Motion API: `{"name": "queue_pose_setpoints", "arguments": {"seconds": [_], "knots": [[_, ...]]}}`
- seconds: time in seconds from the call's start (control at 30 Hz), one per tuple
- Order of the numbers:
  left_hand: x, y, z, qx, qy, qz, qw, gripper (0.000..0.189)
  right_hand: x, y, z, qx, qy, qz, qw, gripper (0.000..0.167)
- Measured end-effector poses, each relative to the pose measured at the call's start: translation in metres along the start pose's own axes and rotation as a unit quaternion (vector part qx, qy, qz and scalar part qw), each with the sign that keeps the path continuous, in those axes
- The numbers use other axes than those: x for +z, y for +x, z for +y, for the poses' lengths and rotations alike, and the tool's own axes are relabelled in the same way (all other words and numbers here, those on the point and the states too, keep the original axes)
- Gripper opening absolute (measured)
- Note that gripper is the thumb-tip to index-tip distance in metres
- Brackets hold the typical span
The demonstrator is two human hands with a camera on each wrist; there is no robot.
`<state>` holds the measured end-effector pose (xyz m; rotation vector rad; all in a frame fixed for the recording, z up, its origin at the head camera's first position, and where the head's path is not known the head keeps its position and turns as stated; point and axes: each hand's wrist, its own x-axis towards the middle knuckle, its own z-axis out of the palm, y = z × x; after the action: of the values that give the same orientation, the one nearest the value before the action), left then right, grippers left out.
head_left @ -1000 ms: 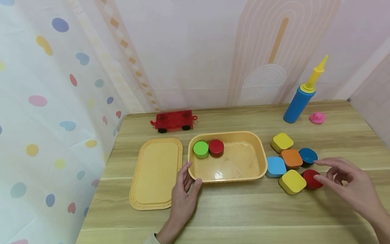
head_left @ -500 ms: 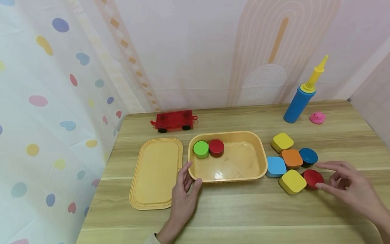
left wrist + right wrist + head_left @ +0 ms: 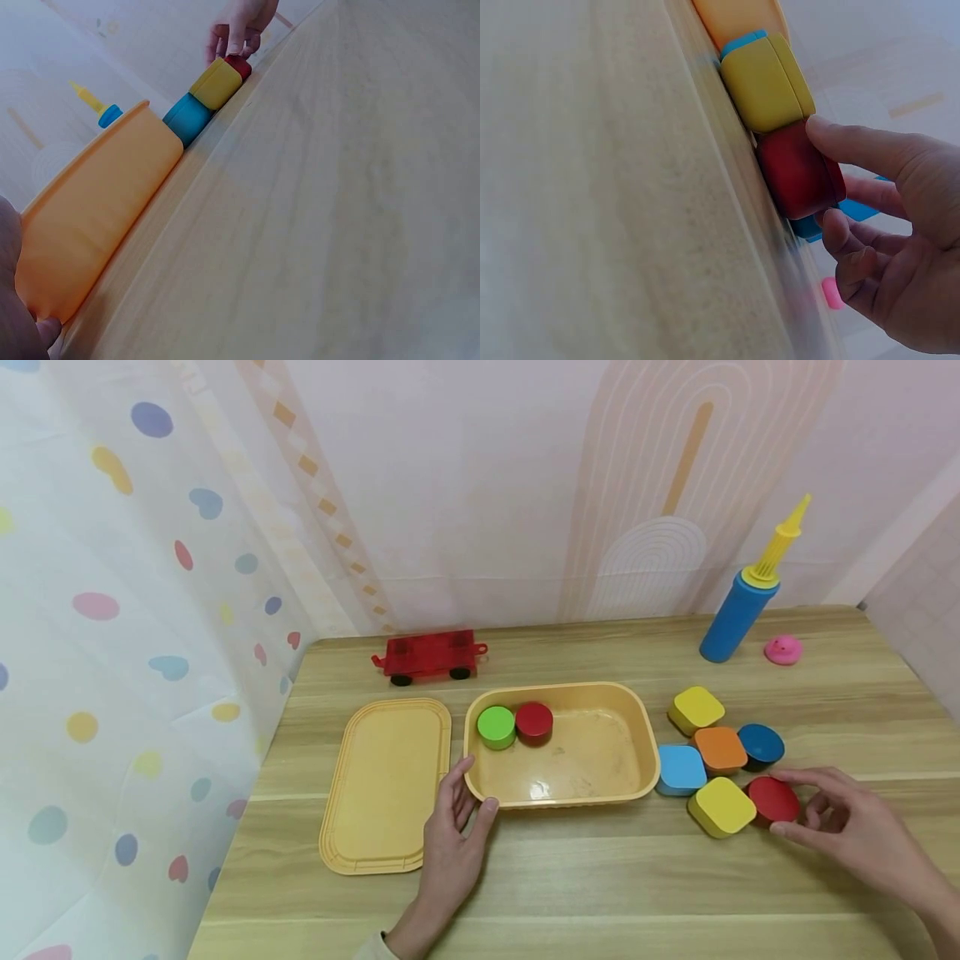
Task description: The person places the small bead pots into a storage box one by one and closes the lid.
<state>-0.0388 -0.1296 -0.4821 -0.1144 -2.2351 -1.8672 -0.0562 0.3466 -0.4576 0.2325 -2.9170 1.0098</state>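
Note:
A pale orange plastic tub (image 3: 585, 789) stands mid-table with a green round container (image 3: 496, 727) and a red one (image 3: 534, 724) inside at the back left. My left hand (image 3: 453, 839) holds its front left corner, thumb along the front wall and fingers at the left wall. To the right, my right hand (image 3: 855, 814) has thumb and index finger around another red round container (image 3: 773, 800), which sits on the table. In the right wrist view the thumb touches this red container (image 3: 791, 169) near its lid; the index finger is partly hidden behind it.
Beside the red container stand yellow (image 3: 722, 807), light blue (image 3: 681, 769), orange (image 3: 720, 749), dark blue (image 3: 761, 747) and further yellow (image 3: 696, 710) containers. A flat lid (image 3: 386, 785) lies left; a red toy wagon (image 3: 431, 655), blue pump (image 3: 738, 614) and pink duck (image 3: 783, 649) are behind.
My right hand has shifted slightly, its index finger moving from beside the dark blue container onto the red one. The left hand and tub have stayed in place.

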Motion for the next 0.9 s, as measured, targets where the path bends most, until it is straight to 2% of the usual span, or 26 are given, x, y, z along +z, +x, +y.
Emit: {"name": "queue_pose_setpoints", "arguments": {"seconds": [0.43, 0.7, 0.8, 0.9], "knots": [[0.0, 0.001, -0.003, 0.01, 0.009, -0.001, 0.9999, 0.058, 0.002, -0.002, 0.0, 0.013, 0.005, 0.003, 0.9999, 0.063], [0.001, 0.001, -0.002, 0.014, 0.005, 0.0, 0.9999, 0.059, -0.009, -0.005, -0.007, 0.045, 0.003, 0.007, 0.999, 0.061], [0.001, 0.001, -0.002, 0.017, 0.009, 0.001, 0.9998, 0.058, -0.015, -0.005, -0.012, 0.041, 0.004, 0.023, 0.9989, 0.061], [0.0, 0.001, -0.003, 0.013, 0.009, 0.003, 0.9999, 0.058, -0.02, -0.004, -0.016, 0.019, 0.017, 0.049, 0.9985, 0.06]]}}
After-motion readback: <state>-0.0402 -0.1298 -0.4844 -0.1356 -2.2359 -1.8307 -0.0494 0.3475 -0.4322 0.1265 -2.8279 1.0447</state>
